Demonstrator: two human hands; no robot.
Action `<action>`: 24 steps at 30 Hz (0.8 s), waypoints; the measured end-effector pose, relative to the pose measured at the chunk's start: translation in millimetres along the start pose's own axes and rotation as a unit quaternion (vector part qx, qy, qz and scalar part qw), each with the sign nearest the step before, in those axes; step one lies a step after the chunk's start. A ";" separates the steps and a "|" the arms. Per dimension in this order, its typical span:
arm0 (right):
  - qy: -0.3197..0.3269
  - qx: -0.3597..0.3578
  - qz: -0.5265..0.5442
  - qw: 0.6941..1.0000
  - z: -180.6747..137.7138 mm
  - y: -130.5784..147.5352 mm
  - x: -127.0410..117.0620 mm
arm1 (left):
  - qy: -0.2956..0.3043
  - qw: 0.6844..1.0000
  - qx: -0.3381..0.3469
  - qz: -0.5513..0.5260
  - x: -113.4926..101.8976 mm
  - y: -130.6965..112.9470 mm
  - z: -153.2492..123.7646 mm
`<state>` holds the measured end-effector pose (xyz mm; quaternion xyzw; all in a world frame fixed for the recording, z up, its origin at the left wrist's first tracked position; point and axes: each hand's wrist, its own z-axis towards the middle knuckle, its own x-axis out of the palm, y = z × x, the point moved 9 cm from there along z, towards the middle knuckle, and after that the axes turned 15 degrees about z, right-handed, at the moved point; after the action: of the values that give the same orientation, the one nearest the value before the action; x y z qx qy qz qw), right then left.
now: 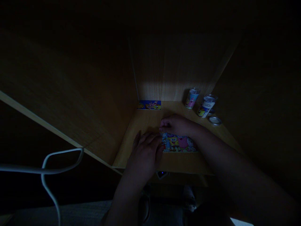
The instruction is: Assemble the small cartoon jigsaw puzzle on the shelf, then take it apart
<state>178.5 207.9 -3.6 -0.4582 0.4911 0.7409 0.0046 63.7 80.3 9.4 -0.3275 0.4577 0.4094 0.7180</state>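
Observation:
A flat, colourful cartoon picture (180, 143), which looks like an assembled jigsaw puzzle, lies on the wooden shelf (178, 161). At its left edge rests my left hand (145, 150), palm down, with the fingers stretched out and covering part of that side. My right hand (175, 124) is at the picture's upper edge, its fingers curled and thumb pressed in. Whatever its fingertips may pinch is hidden. The right forearm covers the picture's right end. The scene is very dark, so fine details are lost.
A second cartoon strip (149, 105) lies against the back panel. Two cartoon-labelled canisters (192, 99) (206, 106) stand at the back right, with a round lid (214, 121) beside them. Wooden walls enclose the shelf. A white cable (51, 171) loops at the left.

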 end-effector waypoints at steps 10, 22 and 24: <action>-0.031 -0.004 0.020 0.999 -0.4 -0.9 -12.7 | -0.139 0.972 -0.190 -0.029 -23.8 62.7 -15.5; -0.032 0.010 0.019 0.999 -1.6 0.7 -13.1 | -0.031 0.996 -0.076 0.027 -11.5 36.1 -0.8; -0.032 0.008 0.017 0.999 -1.4 0.2 -12.6 | -0.024 0.997 -0.067 0.017 -10.3 35.9 0.4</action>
<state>186.7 212.4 5.0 -0.4262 0.5045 0.7508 0.0116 29.4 93.8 15.7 -0.3569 0.4171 0.4591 0.6985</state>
